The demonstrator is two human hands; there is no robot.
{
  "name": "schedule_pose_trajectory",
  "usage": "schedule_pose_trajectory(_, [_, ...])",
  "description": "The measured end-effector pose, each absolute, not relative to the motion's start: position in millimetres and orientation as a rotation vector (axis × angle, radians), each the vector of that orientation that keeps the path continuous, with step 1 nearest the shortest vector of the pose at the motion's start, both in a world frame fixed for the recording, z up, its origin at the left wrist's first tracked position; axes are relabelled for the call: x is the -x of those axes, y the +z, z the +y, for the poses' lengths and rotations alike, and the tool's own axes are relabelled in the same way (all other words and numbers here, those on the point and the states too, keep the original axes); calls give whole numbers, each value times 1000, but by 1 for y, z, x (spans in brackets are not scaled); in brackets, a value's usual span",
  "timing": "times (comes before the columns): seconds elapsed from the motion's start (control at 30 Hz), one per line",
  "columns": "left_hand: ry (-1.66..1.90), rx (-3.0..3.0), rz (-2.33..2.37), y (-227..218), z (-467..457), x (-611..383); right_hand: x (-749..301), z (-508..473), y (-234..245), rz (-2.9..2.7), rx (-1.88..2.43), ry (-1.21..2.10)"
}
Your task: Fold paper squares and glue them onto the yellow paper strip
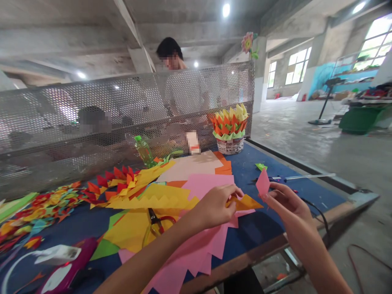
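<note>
My left hand point(218, 204) is closed in a pinch on a folded orange-yellow paper piece point(246, 202), held just above pink paper sheets point(208, 185) on the blue table point(260, 232). My right hand point(283, 199) pinches a small pink paper piece point(262, 182) upright between thumb and fingers, close to the right of the orange piece. Scissors point(157, 222) lie on yellow paper point(131, 230) to the left of my left forearm.
A paper-flower basket point(230, 128) stands at the far table edge by a perforated metal screen point(122, 106). A green bottle point(143, 151), folded paper strips point(122, 185) and a glue gun point(65, 273) lie left. People are behind the screen. A long tool point(303, 177) lies right.
</note>
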State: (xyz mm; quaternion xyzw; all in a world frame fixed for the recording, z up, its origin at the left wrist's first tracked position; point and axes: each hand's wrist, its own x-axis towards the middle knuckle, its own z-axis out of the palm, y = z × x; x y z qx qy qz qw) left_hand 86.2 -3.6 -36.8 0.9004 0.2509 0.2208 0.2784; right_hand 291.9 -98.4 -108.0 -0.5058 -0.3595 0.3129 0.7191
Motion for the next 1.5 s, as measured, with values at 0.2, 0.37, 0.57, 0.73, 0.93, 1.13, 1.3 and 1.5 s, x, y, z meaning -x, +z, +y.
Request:
schedule_pose_trajectory(0.2, [611,-2394,677,-39,-2,-85,-285,-95,-117,-826,1158,749])
schedule_pose_trajectory(0.37, [616,-2403,683,-38,-3,-84,-283,-93,-121,-812,1184,765])
schedule_pose_trajectory(0.57, [622,-2432,670,-37,-8,-87,-282,-92,-123,-801,1201,789])
schedule_pose_trajectory(0.73, [622,-2442,659,-38,-9,-88,-280,-90,-127,-798,1179,804])
schedule_pose_trajectory(0.93, [635,-2453,655,-38,-8,-87,-283,-87,-133,-774,1117,815])
schedule_pose_trajectory(1.13, [641,-2485,645,-40,-6,-86,-281,-88,-130,-813,1039,911])
schedule_pose_trajectory(1.3, [649,-2543,657,-38,-5,-85,-281,-90,-131,-845,1035,984])
schedule_pose_trajectory(1.5, [663,-2635,679,-36,-11,-84,-281,-97,-130,-829,1018,927])
